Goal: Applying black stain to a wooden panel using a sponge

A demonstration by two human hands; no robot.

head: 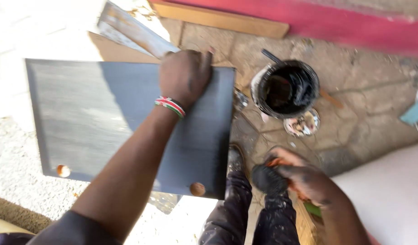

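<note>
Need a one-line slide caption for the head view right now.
Left hand presses on the black-painted board's far edge while the right hand grips a paint-blackened rag near the open paint can.

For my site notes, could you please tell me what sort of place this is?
Probably an outdoor work spot for painting: a dark painted board lies on stone paving, beside an open can of black paint.

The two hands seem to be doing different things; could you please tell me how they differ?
The left hand lies flat, palm down, on the far edge of the dark painted board, while the right hand is closed around a black, paint-soaked wad off the board, beside the paint can. The left wrist wears a striped bracelet; the right shows none. The right hand is smeared with paint; the left looks clean.
</note>
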